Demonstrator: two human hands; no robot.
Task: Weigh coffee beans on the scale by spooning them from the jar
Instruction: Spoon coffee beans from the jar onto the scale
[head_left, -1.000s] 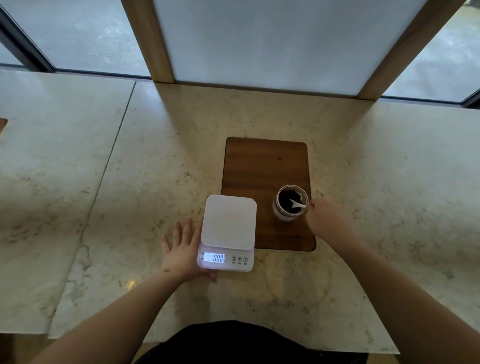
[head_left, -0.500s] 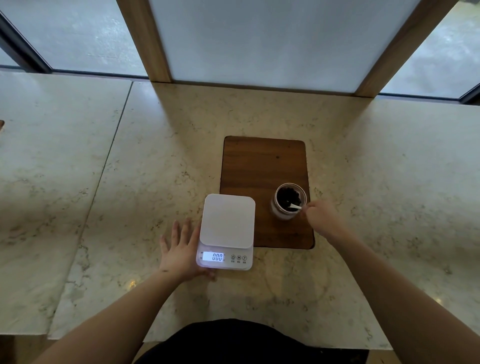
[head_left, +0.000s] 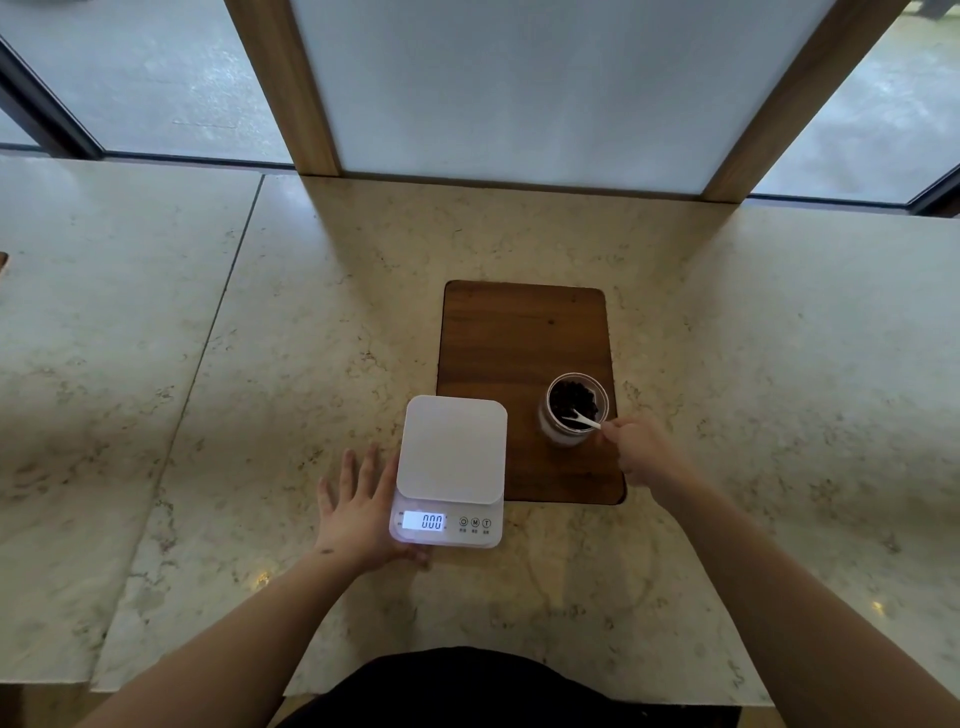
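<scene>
A white digital scale (head_left: 451, 451) sits on the marble counter with its lit display reading 0.00 and its platform bare. My left hand (head_left: 358, 512) lies flat against the scale's left side, fingers spread. To the right, an open glass jar (head_left: 574, 410) of dark coffee beans stands on a dark wooden board (head_left: 519, 338). A white plastic spoon (head_left: 586, 419) leans in the jar, bowl among the beans. My right hand (head_left: 641, 449) pinches the spoon's handle at the jar's right rim.
The marble counter (head_left: 260, 364) stretches wide to the left and right, with a seam line on the left. A frosted panel with wooden posts (head_left: 283, 88) and windows rises behind the board. The counter's front edge runs just before my body.
My right hand has shifted a little at the jar's rim and now grips the spoon's handle. My left hand and the scale stay put.
</scene>
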